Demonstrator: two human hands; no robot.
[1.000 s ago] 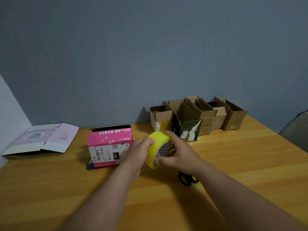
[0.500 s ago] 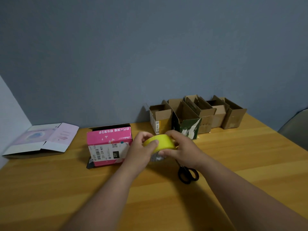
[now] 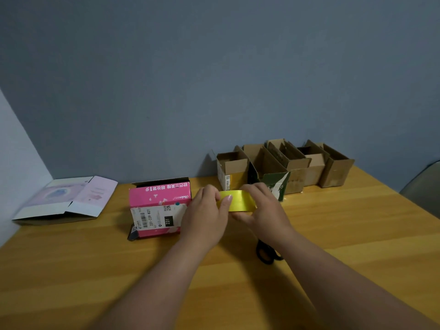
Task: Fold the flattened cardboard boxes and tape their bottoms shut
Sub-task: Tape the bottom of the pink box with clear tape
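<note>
Since one second earlier, tape (image 3: 240,200) was turned from edge-on to band facing the camera, and scissors (image 3: 267,254) were uncovered. Both hands held the roll above the tabletop (image 3: 357,234), just right of the pink box (image 3: 159,208). Left hand (image 3: 206,216) gripped its left side, thumb across the band; right hand (image 3: 263,210) curled fingers round the right and near sides. Roll axis ran near-far. Judgement: finding the tape end; left hand was nearer the box. Folded boxes (image 3: 285,165) stood far right.
</note>
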